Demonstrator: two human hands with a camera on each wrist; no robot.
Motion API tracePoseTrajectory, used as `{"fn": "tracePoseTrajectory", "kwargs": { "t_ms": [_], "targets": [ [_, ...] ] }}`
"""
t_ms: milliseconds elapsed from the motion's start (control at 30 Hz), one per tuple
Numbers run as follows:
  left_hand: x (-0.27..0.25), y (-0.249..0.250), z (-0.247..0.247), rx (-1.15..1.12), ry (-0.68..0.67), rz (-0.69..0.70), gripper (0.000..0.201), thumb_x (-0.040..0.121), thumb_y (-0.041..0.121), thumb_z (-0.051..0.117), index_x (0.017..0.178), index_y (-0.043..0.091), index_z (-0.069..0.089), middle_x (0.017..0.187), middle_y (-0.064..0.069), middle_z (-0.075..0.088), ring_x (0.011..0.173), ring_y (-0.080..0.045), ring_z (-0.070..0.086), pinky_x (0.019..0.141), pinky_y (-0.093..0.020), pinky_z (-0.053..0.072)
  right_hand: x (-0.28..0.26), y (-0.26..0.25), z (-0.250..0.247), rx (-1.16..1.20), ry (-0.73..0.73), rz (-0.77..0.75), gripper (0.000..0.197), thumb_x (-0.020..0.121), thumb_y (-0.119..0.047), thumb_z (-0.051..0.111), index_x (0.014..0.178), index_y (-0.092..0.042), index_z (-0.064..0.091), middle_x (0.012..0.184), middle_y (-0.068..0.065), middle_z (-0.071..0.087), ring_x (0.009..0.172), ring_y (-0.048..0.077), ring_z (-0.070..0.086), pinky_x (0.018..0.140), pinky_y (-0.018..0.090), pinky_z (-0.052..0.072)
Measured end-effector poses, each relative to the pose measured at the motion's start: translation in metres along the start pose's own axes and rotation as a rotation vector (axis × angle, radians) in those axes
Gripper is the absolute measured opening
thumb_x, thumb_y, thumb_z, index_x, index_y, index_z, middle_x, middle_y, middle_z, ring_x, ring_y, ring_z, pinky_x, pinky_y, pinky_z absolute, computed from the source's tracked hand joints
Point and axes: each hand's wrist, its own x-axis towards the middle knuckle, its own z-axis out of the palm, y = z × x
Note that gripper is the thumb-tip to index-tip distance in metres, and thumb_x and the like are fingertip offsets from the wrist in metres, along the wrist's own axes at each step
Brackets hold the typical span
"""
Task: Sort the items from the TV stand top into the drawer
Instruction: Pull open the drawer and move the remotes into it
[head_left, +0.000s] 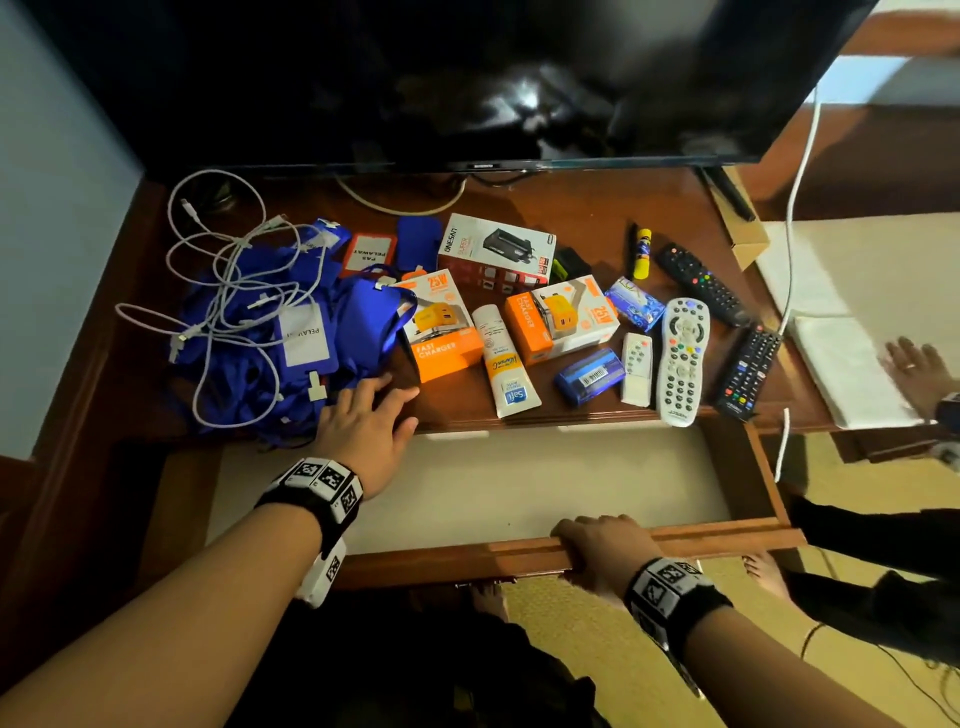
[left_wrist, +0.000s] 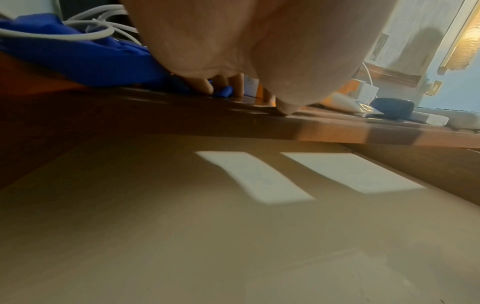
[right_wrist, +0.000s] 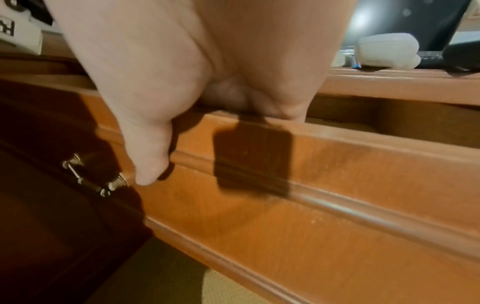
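The pale-lined wooden drawer (head_left: 519, 499) is standing pulled out under the dark brown wooden worktop (head_left: 587, 208) while I am holding its front.

My right hand (head_left: 602, 551) is curling over the drawer's top front edge, fingers (right_wrist: 291, 109) hooked inside and thumb lying down the outer panel beside the small brass handle (right_wrist: 96, 176). My left hand (head_left: 369, 431) is resting flat at the worktop's front edge with fingers (left_wrist: 205, 85) stretched out, touching the heap of blue lanyards and badge holders (head_left: 291, 332) tangled with white charging cables (head_left: 223, 291). Further right, orange-and-white charger boxes (head_left: 441, 327), a white-and-yellow tube (head_left: 501, 358), a white remote control (head_left: 680, 358) and two black remotes (head_left: 701, 283) are lying spread across the worktop.
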Motion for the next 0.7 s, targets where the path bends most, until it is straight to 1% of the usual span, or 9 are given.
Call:
{"fn": "tracePoseTrajectory", "kwargs": {
  "t_ms": [100, 167, 267, 333, 400, 467, 600, 700],
  "targets": [
    [-0.002, 0.000, 0.001, -0.002, 0.019, 0.004, 0.045, 0.103, 0.048, 0.048, 0.147, 0.038, 0.046, 0.158, 0.000, 0.034, 0.140, -0.029, 0.036, 0.110, -0.052, 0.035, -0.005, -0.004, 0.005, -0.002, -0.032, -0.032, 0.038, 0.094, -0.046, 0.063, 0.127, -0.033, 0.053, 0.115, -0.005, 0.070, 0.106, 0.026, 0.069, 0.096, 0.040, 0.053],
    [-0.001, 0.000, 0.000, 0.002, 0.017, 0.003, 0.045, 0.103, 0.048, 0.047, 0.147, 0.038, 0.045, 0.158, 0.000, 0.033, 0.140, -0.028, 0.036, 0.111, -0.051, 0.035, -0.014, -0.007, 0.010, -0.001, -0.062, -0.055, 0.039, 0.095, -0.046, 0.062, 0.130, -0.032, 0.052, 0.116, -0.004, 0.071, 0.106, 0.027, 0.069, 0.094, 0.041, 0.054],
    [-0.001, -0.001, 0.001, 0.011, 0.016, 0.003, 0.045, 0.103, 0.049, 0.047, 0.147, 0.039, 0.045, 0.158, 0.000, 0.033, 0.139, -0.028, 0.036, 0.110, -0.051, 0.035, -0.031, -0.012, 0.028, 0.003, -0.133, -0.090, 0.048, 0.094, -0.049, 0.064, 0.137, -0.035, 0.048, 0.121, -0.004, 0.070, 0.109, 0.028, 0.069, 0.096, 0.042, 0.055],
    [-0.001, -0.001, 0.002, 0.008, 0.020, 0.002, 0.045, 0.103, 0.048, 0.047, 0.147, 0.039, 0.045, 0.158, 0.000, 0.033, 0.139, -0.028, 0.036, 0.110, -0.051, 0.035, -0.044, -0.014, 0.042, -0.017, -0.183, -0.117, 0.052, 0.093, -0.047, 0.065, 0.140, -0.038, 0.046, 0.123, -0.003, 0.071, 0.109, 0.029, 0.070, 0.098, 0.043, 0.054],
    [-0.001, -0.001, 0.003, 0.006, 0.015, 0.000, 0.045, 0.103, 0.048, 0.047, 0.147, 0.039, 0.044, 0.158, 0.000, 0.033, 0.140, -0.028, 0.035, 0.110, -0.051, 0.035, -0.056, -0.016, 0.052, -0.008, -0.234, -0.139, 0.056, 0.094, -0.039, 0.066, 0.144, -0.037, 0.043, 0.126, -0.001, 0.070, 0.111, 0.030, 0.069, 0.102, 0.043, 0.052],
    [0.000, -0.001, 0.002, 0.003, 0.001, -0.004, 0.045, 0.103, 0.048, 0.046, 0.147, 0.039, 0.043, 0.159, 0.000, 0.031, 0.141, -0.029, 0.034, 0.112, -0.052, 0.033, -0.068, -0.016, 0.058, 0.020, -0.272, -0.136, 0.056, 0.096, -0.033, 0.065, 0.147, -0.036, 0.042, 0.125, 0.001, 0.071, 0.112, 0.031, 0.067, 0.104, 0.040, 0.048],
    [-0.002, 0.000, 0.000, 0.006, 0.002, -0.002, 0.045, 0.103, 0.047, 0.047, 0.147, 0.038, 0.044, 0.159, 0.000, 0.032, 0.141, -0.029, 0.034, 0.111, -0.053, 0.034, -0.083, -0.016, 0.057, 0.100, -0.273, -0.114, 0.054, 0.097, -0.036, 0.064, 0.145, -0.042, 0.041, 0.124, -0.004, 0.070, 0.110, 0.028, 0.067, 0.101, 0.038, 0.051],
    [-0.003, 0.000, -0.001, 0.001, 0.000, -0.002, 0.044, 0.103, 0.046, 0.048, 0.146, 0.037, 0.046, 0.159, -0.001, 0.033, 0.141, -0.030, 0.034, 0.110, -0.054, 0.034, -0.082, -0.013, 0.049, 0.102, -0.321, -0.123, 0.056, 0.098, -0.033, 0.063, 0.148, -0.042, 0.039, 0.128, 0.000, 0.067, 0.114, 0.029, 0.063, 0.100, 0.040, 0.050]
  ]
}}
